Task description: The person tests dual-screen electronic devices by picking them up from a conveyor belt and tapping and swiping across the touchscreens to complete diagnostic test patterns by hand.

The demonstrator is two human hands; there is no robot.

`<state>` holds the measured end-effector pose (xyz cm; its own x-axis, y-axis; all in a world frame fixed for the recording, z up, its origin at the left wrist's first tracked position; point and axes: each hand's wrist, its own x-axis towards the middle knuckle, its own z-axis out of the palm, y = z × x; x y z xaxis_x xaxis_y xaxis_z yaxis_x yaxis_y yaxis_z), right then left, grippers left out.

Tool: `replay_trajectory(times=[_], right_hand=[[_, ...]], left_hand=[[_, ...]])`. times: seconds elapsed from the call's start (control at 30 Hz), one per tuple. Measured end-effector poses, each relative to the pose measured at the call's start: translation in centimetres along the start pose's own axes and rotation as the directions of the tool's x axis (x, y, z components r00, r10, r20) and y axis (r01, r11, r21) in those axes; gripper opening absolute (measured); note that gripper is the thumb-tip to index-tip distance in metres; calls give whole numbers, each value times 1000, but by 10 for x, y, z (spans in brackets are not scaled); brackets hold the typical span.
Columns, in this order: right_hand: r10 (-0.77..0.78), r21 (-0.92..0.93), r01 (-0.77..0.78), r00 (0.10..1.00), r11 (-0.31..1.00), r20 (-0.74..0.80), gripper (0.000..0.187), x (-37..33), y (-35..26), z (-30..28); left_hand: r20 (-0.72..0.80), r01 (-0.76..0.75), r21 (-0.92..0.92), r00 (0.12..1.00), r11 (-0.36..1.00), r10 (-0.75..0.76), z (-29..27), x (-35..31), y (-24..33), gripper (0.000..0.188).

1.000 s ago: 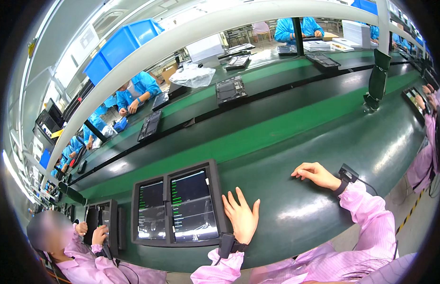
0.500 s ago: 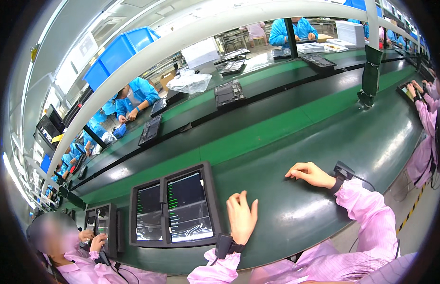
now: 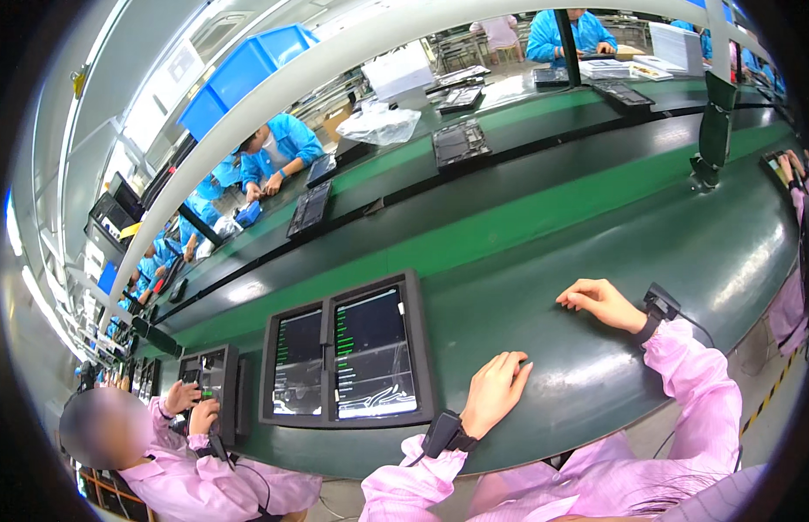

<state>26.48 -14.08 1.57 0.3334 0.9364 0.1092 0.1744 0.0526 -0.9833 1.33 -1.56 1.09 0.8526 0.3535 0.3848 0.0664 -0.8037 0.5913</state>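
My left hand [image 3: 496, 391] is over the green bench, right of a black foam tray [image 3: 425, 348]. Its fingers are loosely bent, with the thumb apart and nothing held. Farther right, my right hand [image 3: 603, 304] rests on the bench top, open and lightly curled, also without anything in it. Two dark screen panels, a left one [image 3: 297, 348] and a right one [image 3: 370, 335], lie side by side in the tray, lit with rows of green marks. A black band with a small box [image 3: 662, 303] is strapped to each wrist.
At the left a person in pink [image 3: 174, 465] handles a panel in another black tray [image 3: 235, 374]. Across the bench [image 3: 526, 287], a conveyor carries open device housings [image 3: 461, 143]. A white rail [image 3: 248, 113] crosses above; a wrapped post [image 3: 714, 130] stands at right.
My left hand has swung to the right, away from the tray, with its fingers now pointing right. The right hand keeps its place on the bench while the whole view has shifted slightly.
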Motion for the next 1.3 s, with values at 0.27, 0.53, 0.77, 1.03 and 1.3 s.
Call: replay_trajectory(times=[0.27,0.53,0.77,1.03,1.3], right_hand=[[7,-4,-7,1000,1000,2,25,1,-4,3],[6,-28,-6,1000,1000,-5,25,-1,-4,5],[19,-21,-19,1000,1000,-13,25,-1,-5,5],[-1,-20,1,1000,1000,-4,25,0,-6,4],[2,-45,-2,1000,999,5,25,0,-4,4]], left_hand=[[40,35,-120,999,992,-31,-4,-1,7,14],[77,-27,-112,996,993,35,-2,-3,1,12],[107,-24,-108,994,994,36,-4,-1,2,10],[111,-34,-107,993,994,46,-3,0,1,10],[100,-41,-109,994,993,52,-3,-1,0,10]])
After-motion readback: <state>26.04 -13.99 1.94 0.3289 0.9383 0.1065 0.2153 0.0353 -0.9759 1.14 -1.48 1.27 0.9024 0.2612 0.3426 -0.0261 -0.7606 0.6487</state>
